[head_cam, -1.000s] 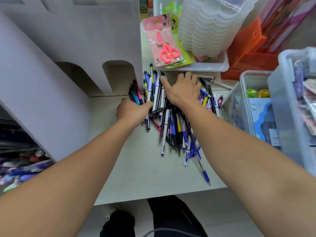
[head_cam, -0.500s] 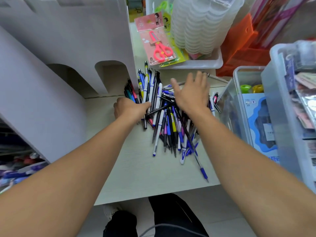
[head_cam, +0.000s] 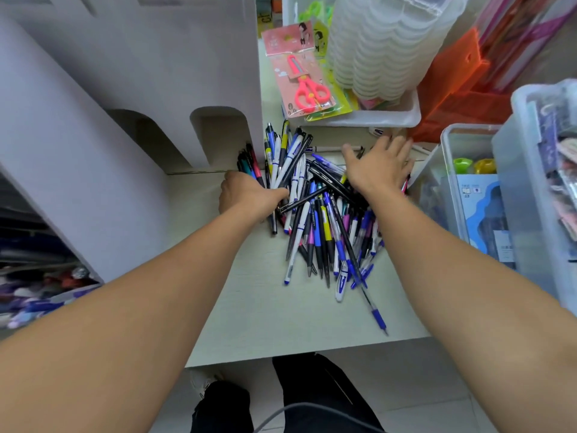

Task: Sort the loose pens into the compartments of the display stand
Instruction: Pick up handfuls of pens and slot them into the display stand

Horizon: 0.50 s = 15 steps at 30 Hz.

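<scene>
A heap of loose pens [head_cam: 318, 223], blue, black, white and yellow, lies on the pale table [head_cam: 249, 307]. The white cardboard display stand [head_cam: 93, 120] rises at the left, with arched compartments [head_cam: 218, 135] facing the heap. My left hand [head_cam: 246, 195] is curled around a bundle of dark and coloured pens [head_cam: 249, 165] at the heap's left edge, just in front of an arch. My right hand [head_cam: 377, 167] hovers or rests with spread straight fingers over the heap's far right side, holding nothing.
A packaged pink pair of scissors [head_cam: 299, 76] leans on a white tray [head_cam: 374, 118] holding stacked translucent containers [head_cam: 381, 42]. Clear plastic bins [head_cam: 468, 182] crowd the right. An orange folder [head_cam: 452, 89] stands behind. More pens fill a lower shelf [head_cam: 31, 292] at left.
My right hand has slid from the top middle of the heap to its far right side and spread its fingers. My left hand has stayed curled on its bundle.
</scene>
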Motion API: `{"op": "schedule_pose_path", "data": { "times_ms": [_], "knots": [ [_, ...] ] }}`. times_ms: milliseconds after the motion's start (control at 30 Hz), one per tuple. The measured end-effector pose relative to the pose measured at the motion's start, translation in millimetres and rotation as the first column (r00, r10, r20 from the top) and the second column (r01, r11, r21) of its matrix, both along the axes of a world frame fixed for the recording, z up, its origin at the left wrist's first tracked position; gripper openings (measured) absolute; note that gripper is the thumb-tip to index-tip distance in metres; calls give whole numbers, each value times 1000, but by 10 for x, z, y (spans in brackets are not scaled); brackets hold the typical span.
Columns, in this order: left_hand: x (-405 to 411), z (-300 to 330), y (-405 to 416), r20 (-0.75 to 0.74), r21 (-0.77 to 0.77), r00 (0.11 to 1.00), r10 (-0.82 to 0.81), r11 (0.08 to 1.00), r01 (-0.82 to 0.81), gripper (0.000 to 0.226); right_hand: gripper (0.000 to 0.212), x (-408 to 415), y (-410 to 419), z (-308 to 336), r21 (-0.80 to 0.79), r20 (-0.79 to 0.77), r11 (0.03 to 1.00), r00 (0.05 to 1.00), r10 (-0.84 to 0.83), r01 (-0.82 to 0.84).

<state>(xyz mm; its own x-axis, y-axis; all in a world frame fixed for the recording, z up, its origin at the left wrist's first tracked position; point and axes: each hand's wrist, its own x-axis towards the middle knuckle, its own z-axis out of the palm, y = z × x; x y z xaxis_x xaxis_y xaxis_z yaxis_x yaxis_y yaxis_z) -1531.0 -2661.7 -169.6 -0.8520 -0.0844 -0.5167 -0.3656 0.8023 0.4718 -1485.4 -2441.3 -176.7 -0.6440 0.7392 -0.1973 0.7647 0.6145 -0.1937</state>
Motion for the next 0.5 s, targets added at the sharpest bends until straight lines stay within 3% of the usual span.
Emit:
{"op": "schedule_pose_path", "data": {
  "times_ms": [100, 300, 500],
  "knots": [
    [-12, 21, -4, 8, 16, 1000, -4, 1000, 4, 94, 99, -71, 170, -3, -48, 45, 998, 998, -38, 40],
    [47, 96, -14, -4, 22, 1000, -15, 1000, 15, 82, 68, -31, -246, -107, 40, -39, 982, 982, 185, -184],
    [148, 139, -188, 28, 9, 982, -186, 983, 186, 41, 52, 133, -770, -101, -9, -154, 983, 972, 180, -184]
  ]
}}
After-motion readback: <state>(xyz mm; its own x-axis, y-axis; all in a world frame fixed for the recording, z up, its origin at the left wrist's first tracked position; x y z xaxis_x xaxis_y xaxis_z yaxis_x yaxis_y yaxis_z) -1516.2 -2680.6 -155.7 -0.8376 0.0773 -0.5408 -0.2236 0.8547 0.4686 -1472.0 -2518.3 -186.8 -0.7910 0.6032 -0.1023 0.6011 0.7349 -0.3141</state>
